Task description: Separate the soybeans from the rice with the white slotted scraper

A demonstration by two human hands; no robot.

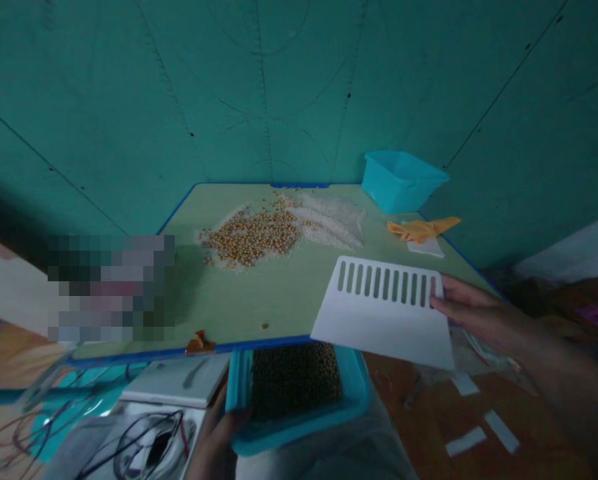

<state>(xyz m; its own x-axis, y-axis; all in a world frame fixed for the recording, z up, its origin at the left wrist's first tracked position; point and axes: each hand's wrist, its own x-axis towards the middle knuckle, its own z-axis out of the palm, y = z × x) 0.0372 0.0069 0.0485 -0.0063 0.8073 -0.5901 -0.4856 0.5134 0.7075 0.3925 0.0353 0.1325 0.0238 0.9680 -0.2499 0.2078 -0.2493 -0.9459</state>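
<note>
My right hand (471, 307) grips the right edge of a white plastic scraper (379, 330) with a row of slots, held above the table's right front part. Low in the head view, my left hand (219, 430) grasps the left rim of a blue plastic tub (361, 397), fingers partly hidden. Round beans or seeds (296, 387), dark in the shade, fill much of the tub, which sits just under the table's front edge. On the pale green table (229, 303) lie tan round beans (251, 240), mixed at the right with white rice-like grains (336, 217).
A turquoise basin (403, 183) stands at the table's back right corner. Nearby lies an orange cloth (423, 230). A brown scrap (199, 343) rests on the front edge. A pixelated object (123, 287) stands at the left. Cables (149, 443) lie below, and a green wall (299, 93) rises behind.
</note>
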